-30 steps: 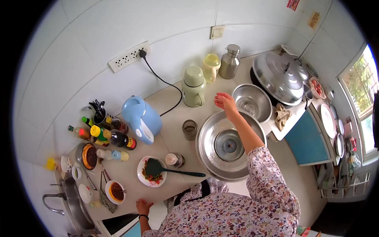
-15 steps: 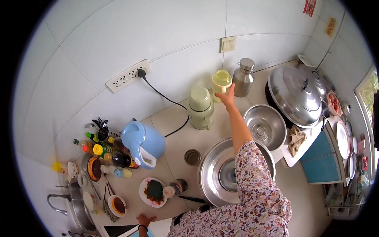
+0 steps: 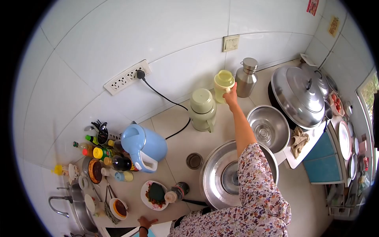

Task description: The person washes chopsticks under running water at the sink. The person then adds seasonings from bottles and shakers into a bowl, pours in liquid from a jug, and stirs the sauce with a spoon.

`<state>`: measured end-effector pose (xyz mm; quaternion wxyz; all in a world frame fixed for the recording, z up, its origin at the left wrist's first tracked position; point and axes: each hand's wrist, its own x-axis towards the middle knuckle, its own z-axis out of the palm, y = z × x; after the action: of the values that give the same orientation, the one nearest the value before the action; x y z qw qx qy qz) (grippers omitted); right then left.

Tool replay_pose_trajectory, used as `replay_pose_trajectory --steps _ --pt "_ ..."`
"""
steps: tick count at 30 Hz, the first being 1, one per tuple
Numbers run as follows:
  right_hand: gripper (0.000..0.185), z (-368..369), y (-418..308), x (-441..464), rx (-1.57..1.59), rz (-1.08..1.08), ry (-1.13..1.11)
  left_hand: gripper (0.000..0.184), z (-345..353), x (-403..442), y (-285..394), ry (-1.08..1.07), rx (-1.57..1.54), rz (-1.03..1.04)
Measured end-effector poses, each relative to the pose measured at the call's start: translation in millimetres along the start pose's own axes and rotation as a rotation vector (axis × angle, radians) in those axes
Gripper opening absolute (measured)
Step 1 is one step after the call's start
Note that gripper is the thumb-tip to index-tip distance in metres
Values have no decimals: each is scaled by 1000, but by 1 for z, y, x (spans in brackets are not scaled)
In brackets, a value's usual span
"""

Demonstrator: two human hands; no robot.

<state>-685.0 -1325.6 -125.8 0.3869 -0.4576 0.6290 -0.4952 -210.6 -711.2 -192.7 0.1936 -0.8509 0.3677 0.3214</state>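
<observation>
My right hand [image 3: 231, 94] is closed round the handle of a pale yellow jug [image 3: 220, 94] with a translucent lid, which stands upright against the wall. Just right of it is a steel bottle [image 3: 245, 81]; to its left stands a pale green thermos flask [image 3: 202, 112]. My left hand [image 3: 146, 222] lies at the counter's front edge, fingers apart and holding nothing. Nearest to it is a white plate [image 3: 147, 204] with chopped food and a dark green piece on it. Beneath my right forearm sits a wide steel basin [image 3: 211, 173] with a smaller metal vessel in it.
A blue electric kettle [image 3: 150, 142] stands on the counter [image 3: 173, 138], left of a small cup [image 3: 194, 160]. Several sauce bottles [image 3: 122, 162] crowd the left, near the sink [image 3: 81, 209]. A steel bowl [image 3: 272, 128] and a large lidded pot [image 3: 298, 93] occupy the right.
My right hand has moved from beside the jug's handle to a closed grip on it. My left hand stays at the counter edge. The whole view has shifted slightly.
</observation>
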Motion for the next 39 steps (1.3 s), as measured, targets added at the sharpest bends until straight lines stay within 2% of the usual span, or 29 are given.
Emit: replay_pose_trajectory --steps 6,9,11,12,14,15,16,18,19,20,21,22,24,26,28,30,34,36,38,39 --pt "93 -1 -8 -4 -21 62 23 89 -7 -5 7 -30 -60 -56" --pt "86 -2 -2 0 -92 43 -36 88 -9 -10 8 10 -103 -28" --pt "76 4 0 -4 -200 60 163 87 -10 -13 9 23 -184 -1" --pt "76 4 4 -9 -203 66 156 87 -8 -11 4 18 -182 -9" --pt "64 -8 -22 -47 -242 -141 324 86 -2 -1 0 -12 -69 -21" --pt "51 -13 -25 -64 -258 -261 344 87 1 -3 -1 48 -49 1" --pt "51 -15 -34 -77 -268 -260 334 87 -3 -6 3 36 -53 -4" --pt "41 -14 -45 -104 106 44 -32 90 -11 -11 6 -4 -193 45" --pt "34 -4 -40 -106 102 5 -4 88 0 0 -2 90 -90 48" --pt "46 -3 -33 -105 166 65 -69 86 16 6 -14 169 19 42" --pt "57 1 -33 -102 229 133 -135 85 9 4 -11 73 -12 23" --pt "50 14 -10 -88 321 4 -108 84 -14 -5 5 -170 -123 -57" --pt "54 28 -5 -86 349 105 -177 82 4 -5 -4 44 -309 -34" --pt "63 36 -10 -86 420 266 -247 82 -16 -23 17 54 -382 -71" --pt "58 41 -31 -103 432 224 -179 81 -14 -27 18 66 -454 -97" --pt "52 45 -26 -96 518 283 -165 82 0 -16 7 146 -319 -53" --pt "46 45 -22 -94 482 286 -119 89 0 -17 8 121 -450 -108" --pt "42 44 -4 -85 479 326 28 87 16 -4 -3 160 -412 -83" --pt "44 22 -16 -109 463 308 154 85 26 -2 -11 201 -378 -62" --pt "45 10 -27 -134 393 164 92 86 26 -2 -10 195 -394 -60"
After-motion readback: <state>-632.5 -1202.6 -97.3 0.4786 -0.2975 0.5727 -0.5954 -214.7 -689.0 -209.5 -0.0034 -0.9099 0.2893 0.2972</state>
